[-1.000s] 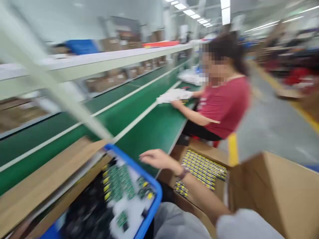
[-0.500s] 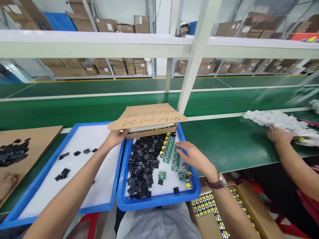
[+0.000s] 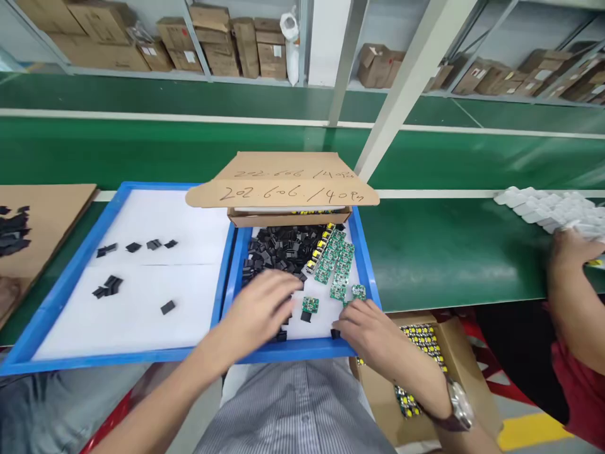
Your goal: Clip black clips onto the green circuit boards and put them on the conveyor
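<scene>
The green table [image 3: 449, 252] runs wide in front of you. On its left part lies the big blue tray [image 3: 61, 284], with a white sheet and a few scattered black bits. Just beside it on the right sits the smaller blue tray [image 3: 365, 265], and at its far end stands a cardboard box [image 3: 283, 183] with a handwritten flap. In this tray the heap of black pieces [image 3: 278, 249] fills the far left part, and the green boards [image 3: 336, 258] lie to the right of it. Your left hand [image 3: 262, 312] lies flat on the near edge of the heap, fingers stretched, grasping nothing. Your right hand [image 3: 371, 331] is curled at the near right corner; whether it pinches something I cannot tell. One single green board [image 3: 309, 304] lies between your hands. At the far right a co-worker's hand [image 3: 570, 252] touches white parts [image 3: 543, 205].
</scene>
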`<action>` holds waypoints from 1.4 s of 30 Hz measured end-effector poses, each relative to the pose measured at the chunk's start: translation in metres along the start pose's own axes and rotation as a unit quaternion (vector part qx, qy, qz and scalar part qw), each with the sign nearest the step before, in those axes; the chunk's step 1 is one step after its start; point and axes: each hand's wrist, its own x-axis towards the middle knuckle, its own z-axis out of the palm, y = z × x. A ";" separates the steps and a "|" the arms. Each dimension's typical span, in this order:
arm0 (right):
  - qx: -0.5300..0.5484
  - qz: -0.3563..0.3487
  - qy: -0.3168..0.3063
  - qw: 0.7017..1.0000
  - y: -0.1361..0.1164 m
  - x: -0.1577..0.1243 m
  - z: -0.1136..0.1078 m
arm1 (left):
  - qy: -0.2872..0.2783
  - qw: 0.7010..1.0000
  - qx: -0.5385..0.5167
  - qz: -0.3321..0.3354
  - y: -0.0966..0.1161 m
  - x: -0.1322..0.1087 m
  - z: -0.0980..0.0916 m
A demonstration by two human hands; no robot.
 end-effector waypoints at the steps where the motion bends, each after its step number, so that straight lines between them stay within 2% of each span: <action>1: -0.014 -0.015 -0.022 1.000 -0.003 0.002 0.000 | -0.051 0.998 0.012 0.020 0.010 -0.006 0.015; 3: -0.040 -0.040 -0.050 0.997 -0.006 0.007 0.003 | -0.102 0.994 0.027 0.035 0.018 -0.012 0.041; 6: -0.057 -0.060 -0.067 0.994 -0.005 0.014 0.006 | -0.116 0.992 0.031 0.025 0.014 -0.011 0.063; 9: -0.005 -0.058 -0.046 0.997 0.000 0.015 0.008 | -0.095 0.995 -0.009 0.009 0.009 -0.008 0.064; 11: 0.111 -0.014 0.022 0.993 0.004 0.014 0.008 | -0.064 0.996 -0.061 -0.023 0.011 -0.008 0.060; 13: 0.254 0.060 0.122 0.958 0.006 0.014 0.007 | -0.035 0.991 -0.115 -0.064 0.015 -0.010 0.056; 15: 0.373 0.114 0.200 0.899 0.006 0.016 0.007 | -0.011 0.982 -0.156 -0.102 0.021 -0.012 0.054; 16: 0.422 0.128 0.218 0.870 0.005 0.018 0.008 | 0.002 0.978 -0.173 -0.118 0.024 -0.013 0.053; 20: 0.570 0.150 0.222 0.776 -0.001 0.028 0.011 | 0.046 0.951 -0.247 -0.182 0.030 -0.016 0.052; 23: 0.602 0.167 0.234 0.745 -0.003 0.034 0.014 | 0.061 0.919 -0.328 -0.209 0.031 -0.016 0.049; 30: 0.587 0.151 0.251 0.755 -0.005 0.039 0.013 | 0.040 0.824 -0.509 -0.246 0.034 -0.017 0.043; 32: 0.585 0.153 0.251 0.756 -0.006 0.040 0.013 | 0.049 0.821 -0.506 -0.259 0.034 -0.019 0.044; 34: 0.582 0.149 0.253 0.758 -0.008 0.040 0.014 | 0.054 0.833 -0.479 -0.272 0.035 -0.020 0.044; 39: 0.517 0.161 0.278 0.793 -0.011 0.038 0.019 | 0.067 0.838 -0.457 -0.290 0.036 -0.022 0.042; 42: 0.529 0.170 0.279 0.783 -0.012 0.039 0.018 | 0.062 0.828 -0.466 -0.306 0.035 -0.023 0.040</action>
